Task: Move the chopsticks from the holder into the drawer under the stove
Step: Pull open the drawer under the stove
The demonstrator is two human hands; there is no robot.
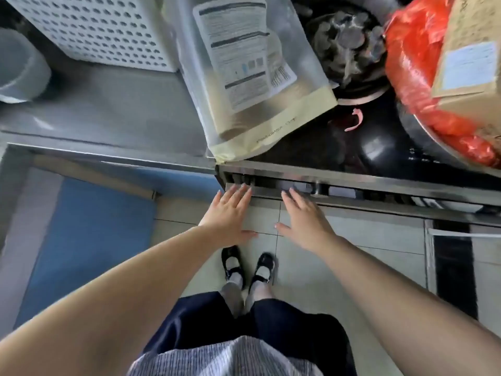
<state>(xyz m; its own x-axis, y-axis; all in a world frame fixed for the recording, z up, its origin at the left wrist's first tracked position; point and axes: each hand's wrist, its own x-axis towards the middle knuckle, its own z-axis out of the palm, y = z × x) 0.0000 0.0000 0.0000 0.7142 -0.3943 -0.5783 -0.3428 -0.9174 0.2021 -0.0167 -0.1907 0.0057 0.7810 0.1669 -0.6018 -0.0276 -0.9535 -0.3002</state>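
Pressing both flat palms against the front of the drawer [352, 202] under the stove [379, 147], we appear to be at the step of either pushing it shut or getting ready to pull it; we cannot tell which. The drawer stands only a little way out, a dark slit showing along its top edge. To do this well, we should keep the 2 hands level so the front travels straight and does not jam on its runners, and keep fingertips clear of the gap under the steel edge of the counter [122, 123]. Our left hand [230, 213] has its fingers [241, 192] spread wide and straight, tips touching the drawer's left end, gripping nothing. Our right hand [306, 215] is likewise spread flat, its fingers [291, 195] resting on the front near the middle, and it too holds nothing. The chopsticks are not visible anywhere; whether they lie inside the drawer is hidden. A white perforated basket [95, 28] stands at the back of the counter.
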